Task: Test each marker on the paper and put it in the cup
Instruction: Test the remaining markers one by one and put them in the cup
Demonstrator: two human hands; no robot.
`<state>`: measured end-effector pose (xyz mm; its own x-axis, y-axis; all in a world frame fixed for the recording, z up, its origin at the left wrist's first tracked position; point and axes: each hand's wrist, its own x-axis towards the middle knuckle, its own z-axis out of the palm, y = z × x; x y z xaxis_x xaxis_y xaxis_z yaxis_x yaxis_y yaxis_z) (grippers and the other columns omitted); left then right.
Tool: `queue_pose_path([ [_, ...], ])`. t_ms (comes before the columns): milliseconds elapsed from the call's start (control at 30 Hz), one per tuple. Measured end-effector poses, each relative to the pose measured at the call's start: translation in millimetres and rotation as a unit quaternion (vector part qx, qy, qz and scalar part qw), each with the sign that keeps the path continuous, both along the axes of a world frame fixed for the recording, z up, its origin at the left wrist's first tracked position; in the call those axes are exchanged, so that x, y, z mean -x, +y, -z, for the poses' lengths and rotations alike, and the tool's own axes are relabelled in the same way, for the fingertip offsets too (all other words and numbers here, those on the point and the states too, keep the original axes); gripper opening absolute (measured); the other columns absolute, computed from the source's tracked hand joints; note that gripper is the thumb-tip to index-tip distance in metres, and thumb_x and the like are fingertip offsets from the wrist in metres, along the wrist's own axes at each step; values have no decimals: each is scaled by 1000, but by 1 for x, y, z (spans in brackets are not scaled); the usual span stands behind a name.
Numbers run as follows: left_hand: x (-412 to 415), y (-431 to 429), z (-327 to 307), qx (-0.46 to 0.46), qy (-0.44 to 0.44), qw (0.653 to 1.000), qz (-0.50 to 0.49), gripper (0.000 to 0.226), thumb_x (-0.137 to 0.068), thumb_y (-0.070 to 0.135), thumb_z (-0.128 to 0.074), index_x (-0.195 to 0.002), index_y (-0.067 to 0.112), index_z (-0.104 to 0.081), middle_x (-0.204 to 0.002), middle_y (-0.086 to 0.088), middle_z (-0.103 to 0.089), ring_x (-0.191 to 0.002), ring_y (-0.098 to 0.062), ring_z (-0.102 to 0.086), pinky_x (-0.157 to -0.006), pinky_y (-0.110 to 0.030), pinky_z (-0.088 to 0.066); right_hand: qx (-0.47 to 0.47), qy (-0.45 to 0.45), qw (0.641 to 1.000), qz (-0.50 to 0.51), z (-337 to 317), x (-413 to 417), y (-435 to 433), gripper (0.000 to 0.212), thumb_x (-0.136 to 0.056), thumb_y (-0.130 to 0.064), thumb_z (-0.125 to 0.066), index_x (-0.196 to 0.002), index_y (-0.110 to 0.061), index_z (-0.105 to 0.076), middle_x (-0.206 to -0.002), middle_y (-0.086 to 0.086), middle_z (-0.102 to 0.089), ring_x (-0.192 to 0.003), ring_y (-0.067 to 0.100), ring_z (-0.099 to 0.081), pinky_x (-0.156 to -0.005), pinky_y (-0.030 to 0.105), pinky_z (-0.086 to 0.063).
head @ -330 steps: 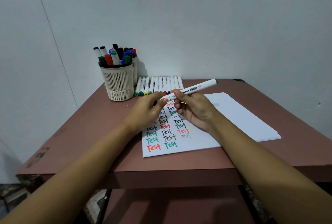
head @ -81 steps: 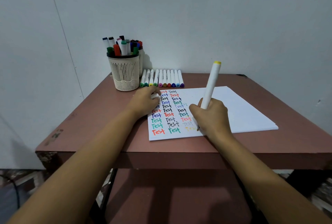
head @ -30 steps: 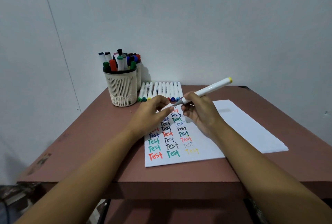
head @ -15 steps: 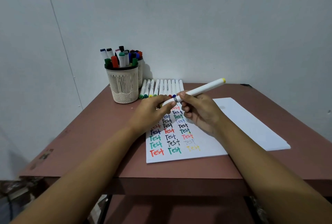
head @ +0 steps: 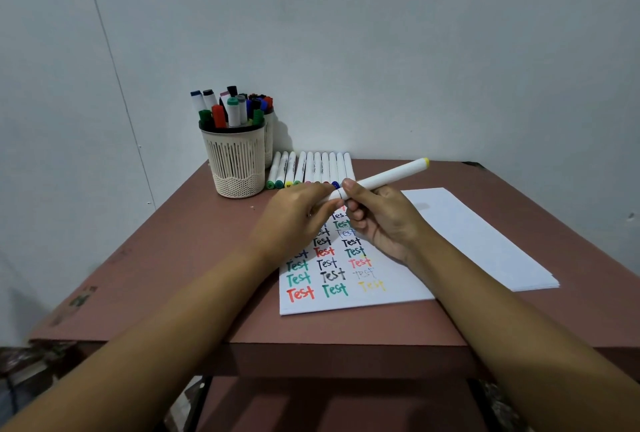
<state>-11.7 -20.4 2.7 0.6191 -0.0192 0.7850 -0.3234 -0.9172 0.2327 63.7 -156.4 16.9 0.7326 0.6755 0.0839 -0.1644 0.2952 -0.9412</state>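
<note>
While both hands hover over the paper (head: 485,241), they share one white marker (head: 388,177) with a yellow end. The right hand (head: 384,220) has its grip closed round the barrel, thumb on top. The left hand (head: 294,220) has its grip pinched on the marker's left end, which its fingers hide. The marker is tilted above the sheet's far-left part, its yellow end pointing far and right. Rows of the word Test in red, green, black and faint yellow fill the paper's left side. On the table (head: 173,258), far left, stands the cup (head: 237,161), full of markers, with a second cup (head: 269,140) just behind it. To its right, a row of white markers (head: 311,168) lies side by side near the wall (head: 415,50).
</note>
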Motion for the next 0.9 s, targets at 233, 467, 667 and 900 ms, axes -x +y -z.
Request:
queue_pose_path([
  [233, -3, -5, -4, 145, 55, 988, 16, 20, -89, 25, -61, -100, 11, -70, -61, 4, -56, -56, -4, -47, -54, -17, -34, 3, -6, 1000, 16, -6, -1, 0, 18, -91, -16, -59, -76, -8, -55, -51, -3, -48, -43, 4, -41, -40, 14, -33],
  [467, 3, 4, -19, 459, 57, 884, 69, 6, -84, 13, -66, -86, 18, -67, -78, -6, -61, -72, -15, -53, -66, -26, -45, -20, 50, 993, 108, -12, -6, -9, 29, -92, -40, -56, -102, -13, -62, -60, 1, -52, -49, 8, -46, -46, 19, -34],
  [667, 8, 16, -33, 549, -11, 832, 83, 3, -84, 12, -65, -86, 13, -66, -80, -4, -62, -76, -14, -57, -67, -21, -49, 158, -100, 932, 311, 0, -16, -10, 26, -95, -19, -41, -95, -2, -61, -72, 9, -53, -65, 18, -46, -63, 31, -40],
  [900, 17, 41, -104, 408, -55, 911, 18, 17, -89, 12, -60, -105, 9, -57, -87, -3, -64, -78, -11, -67, -72, -27, -58, 449, -509, 718, 157, 27, -11, -4, 35, -97, -26, -43, -121, -12, -62, -127, 8, -57, -120, 26, -49, -96, 33, -41],
])
